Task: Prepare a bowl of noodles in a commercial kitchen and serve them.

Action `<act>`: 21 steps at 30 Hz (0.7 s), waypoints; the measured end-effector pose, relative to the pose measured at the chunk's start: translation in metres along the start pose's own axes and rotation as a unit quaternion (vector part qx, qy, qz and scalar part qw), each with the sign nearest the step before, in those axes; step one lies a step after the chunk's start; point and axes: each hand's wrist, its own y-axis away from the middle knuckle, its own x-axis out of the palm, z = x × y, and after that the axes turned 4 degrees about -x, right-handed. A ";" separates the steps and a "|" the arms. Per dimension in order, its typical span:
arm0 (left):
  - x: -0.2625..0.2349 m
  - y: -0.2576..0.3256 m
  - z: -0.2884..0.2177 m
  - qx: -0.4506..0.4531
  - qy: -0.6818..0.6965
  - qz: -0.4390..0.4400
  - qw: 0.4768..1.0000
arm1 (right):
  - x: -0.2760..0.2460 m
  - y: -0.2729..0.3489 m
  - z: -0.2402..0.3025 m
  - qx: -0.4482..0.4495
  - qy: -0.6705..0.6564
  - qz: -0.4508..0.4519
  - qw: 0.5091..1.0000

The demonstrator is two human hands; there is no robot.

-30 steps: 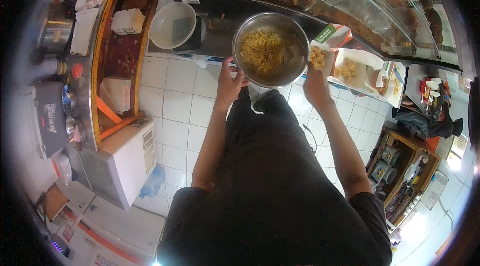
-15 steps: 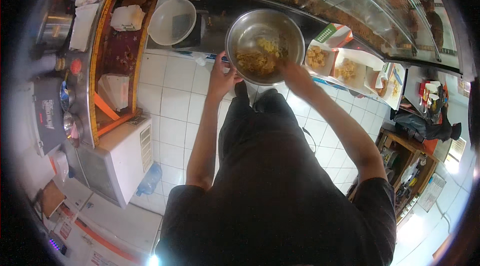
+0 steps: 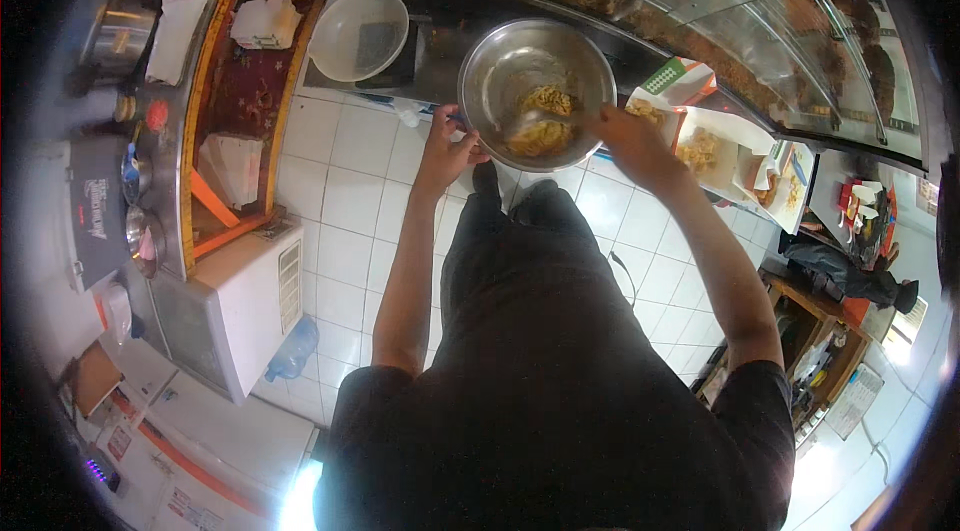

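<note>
A round steel bowl (image 3: 500,71) with a clump of yellow shredded food (image 3: 540,126) in it is held out in front of me over the white tiled floor. My left hand (image 3: 447,146) grips the bowl's near left rim. At the right rim, my right hand (image 3: 625,136) reaches into the bowl, its fingers on a spoon-like tool touching the food.
Paper trays (image 3: 720,151) with yellow food lie on the counter to the right. A white bowl (image 3: 358,34) sits on a dark scale at the back. A glass display case (image 3: 760,1) curves behind. On the left stand a counter with white napkins (image 3: 265,23) and a white appliance (image 3: 250,306).
My right hand left the bowl's right rim and went inside the bowl. The heap of yellow food has shrunk to a small clump; the bowl has shifted slightly.
</note>
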 end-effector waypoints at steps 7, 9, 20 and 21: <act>0.005 -0.011 -0.007 0.000 0.032 0.060 0.998 | 0.032 -0.011 -0.058 0.096 0.118 -0.018 0.988; 0.002 -0.012 0.003 0.031 0.026 0.046 0.998 | 0.044 0.004 -0.034 -0.045 -0.008 -0.018 0.999; 0.027 -0.003 0.003 0.158 -0.044 -0.010 0.986 | -0.002 0.010 -0.024 0.144 0.185 -0.099 0.967; 0.030 -0.001 0.001 0.169 -0.057 -0.034 0.983 | 0.013 0.019 -0.028 0.150 0.184 -0.100 0.966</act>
